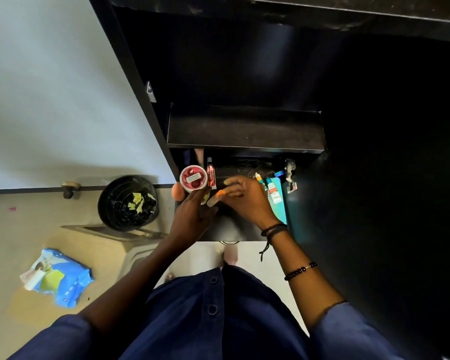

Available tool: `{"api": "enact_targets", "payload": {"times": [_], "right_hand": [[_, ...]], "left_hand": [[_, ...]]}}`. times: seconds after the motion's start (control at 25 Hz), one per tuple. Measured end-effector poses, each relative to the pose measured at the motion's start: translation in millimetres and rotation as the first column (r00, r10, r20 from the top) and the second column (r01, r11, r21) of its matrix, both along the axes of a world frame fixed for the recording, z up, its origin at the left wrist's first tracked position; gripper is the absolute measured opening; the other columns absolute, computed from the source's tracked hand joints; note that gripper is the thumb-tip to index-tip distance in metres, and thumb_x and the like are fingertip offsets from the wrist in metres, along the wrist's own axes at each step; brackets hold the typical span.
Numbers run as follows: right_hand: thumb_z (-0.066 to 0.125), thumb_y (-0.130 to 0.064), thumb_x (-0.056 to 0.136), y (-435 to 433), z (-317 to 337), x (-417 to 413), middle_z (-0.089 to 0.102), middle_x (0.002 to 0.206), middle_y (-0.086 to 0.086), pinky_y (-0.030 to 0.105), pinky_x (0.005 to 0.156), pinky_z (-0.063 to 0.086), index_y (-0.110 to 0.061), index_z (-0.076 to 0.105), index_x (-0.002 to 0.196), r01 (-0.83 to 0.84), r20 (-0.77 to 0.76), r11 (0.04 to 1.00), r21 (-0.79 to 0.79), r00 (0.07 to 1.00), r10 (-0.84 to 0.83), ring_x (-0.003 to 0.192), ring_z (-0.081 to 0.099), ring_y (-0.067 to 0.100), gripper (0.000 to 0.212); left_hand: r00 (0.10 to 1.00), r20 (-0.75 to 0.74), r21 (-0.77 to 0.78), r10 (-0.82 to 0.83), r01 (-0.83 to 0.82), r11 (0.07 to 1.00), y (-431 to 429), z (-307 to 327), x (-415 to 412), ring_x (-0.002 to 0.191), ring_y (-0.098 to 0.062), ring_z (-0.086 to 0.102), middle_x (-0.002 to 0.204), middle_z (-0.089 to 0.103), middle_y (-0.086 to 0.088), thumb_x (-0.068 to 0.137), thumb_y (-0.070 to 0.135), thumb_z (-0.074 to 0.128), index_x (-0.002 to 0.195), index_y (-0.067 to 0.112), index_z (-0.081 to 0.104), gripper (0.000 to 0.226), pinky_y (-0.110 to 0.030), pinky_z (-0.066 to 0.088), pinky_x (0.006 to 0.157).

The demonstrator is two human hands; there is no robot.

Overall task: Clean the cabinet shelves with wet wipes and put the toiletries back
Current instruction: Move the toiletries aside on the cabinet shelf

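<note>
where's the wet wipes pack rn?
Head view, lower left: the blue wet wipes pack lies on the tan floor, below the black bin and well left of the black cabinet.
</note>
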State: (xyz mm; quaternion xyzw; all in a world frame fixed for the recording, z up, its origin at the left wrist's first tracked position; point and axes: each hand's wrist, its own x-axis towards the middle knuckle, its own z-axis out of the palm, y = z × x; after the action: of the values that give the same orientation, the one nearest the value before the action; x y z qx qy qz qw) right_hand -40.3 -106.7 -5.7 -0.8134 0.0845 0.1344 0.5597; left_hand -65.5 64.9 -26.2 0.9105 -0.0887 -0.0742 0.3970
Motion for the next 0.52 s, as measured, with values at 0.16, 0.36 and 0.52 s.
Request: {"api": "enact_targets", "payload": {"times": [0.16,0.36,0.52], "right_hand": [[0.077,-0.008,0.075,16,11,-7,0.072,0.089,0.006,0.011,0.068,0.054,-0.006,0.062,0.101,-0.122,-0.048,0.992,0.03,0.991,0.123,0.073,0.067,0.007,0.029],[0.074,-0.005,0.079,-1,-26,3,0.067,0.107,0.013,0.019,0.077,0.054,-0.004,0.06,0.115,0.089,-0.091,0.996,0.005,0.992,-0.089,0.085,0.063,0.017,0.039],[0.069,-0.006,0.079,-40,-74,14,0.066,0.115,0.014,0.035,0.097,0.047,-0.004,0.062,0.117,0.224,-0.091,0.885,-0.409,0.955,-0.284,0.107,0.062,0.032,0.038]], "left_hand": [[0.998,0.052,-0.012,0.042,-0.041,0.999,7,4,-2,0.062,-0.01,0.064,0.098,0.069,-0.002,0.088,0.033,0.065,0.111,0.018,0.064,0.028,-0.034,0.056,0.06],[0.989,-0.044,0.023,0.143,-0.142,0.99,23,-10,-7,0.071,-0.017,0.069,0.098,0.071,-0.007,0.086,0.015,0.064,0.109,0.013,0.061,0.023,-0.038,0.058,0.066],[0.978,-0.113,0.074,0.178,-0.17,0.983,28,-22,-4,0.078,-0.021,0.07,0.098,0.071,-0.007,0.086,0.014,0.066,0.111,0.014,0.061,0.025,-0.035,0.057,0.069]]}}
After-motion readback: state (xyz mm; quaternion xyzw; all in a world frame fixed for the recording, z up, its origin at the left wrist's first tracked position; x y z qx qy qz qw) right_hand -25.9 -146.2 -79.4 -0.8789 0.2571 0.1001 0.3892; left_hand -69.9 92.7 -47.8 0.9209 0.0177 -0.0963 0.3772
